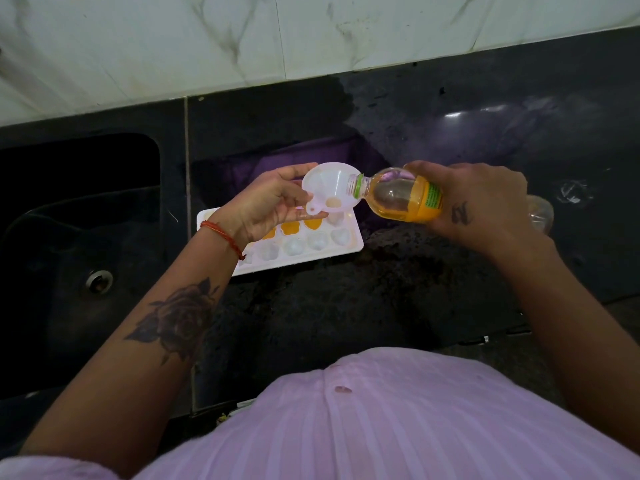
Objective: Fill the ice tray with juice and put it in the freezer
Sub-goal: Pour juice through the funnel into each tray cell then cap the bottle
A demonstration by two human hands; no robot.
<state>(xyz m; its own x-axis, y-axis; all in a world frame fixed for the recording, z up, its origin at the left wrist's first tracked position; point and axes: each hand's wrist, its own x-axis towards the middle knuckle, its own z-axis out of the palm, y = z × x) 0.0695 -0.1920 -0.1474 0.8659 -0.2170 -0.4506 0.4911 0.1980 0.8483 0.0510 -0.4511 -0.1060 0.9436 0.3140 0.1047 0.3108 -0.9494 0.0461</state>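
A white ice tray (pixel 348 249) lies on the dark counter, with orange juice in several far cells and the near cells pale. My left hand (pixel 268 206) holds a translucent white funnel (pixel 329 183) above the tray's far right part. In my right hand (pixel 481 202) is a clear juice bottle (pixel 403 195) with an orange label, tipped on its side. The bottle's open mouth rests at the funnel's rim, and juice lies along its lower side. My left hand hides part of the tray.
A dark sink (pixel 79 237) with a metal drain (pixel 99 280) is at the left. The black stone counter (pixel 433 271) runs to the right, with a crumpled clear wrapper (pixel 571 192) on it. A marble-patterned wall (pixel 311 32) stands behind. My pink shirt (pixel 381 420) fills the bottom.
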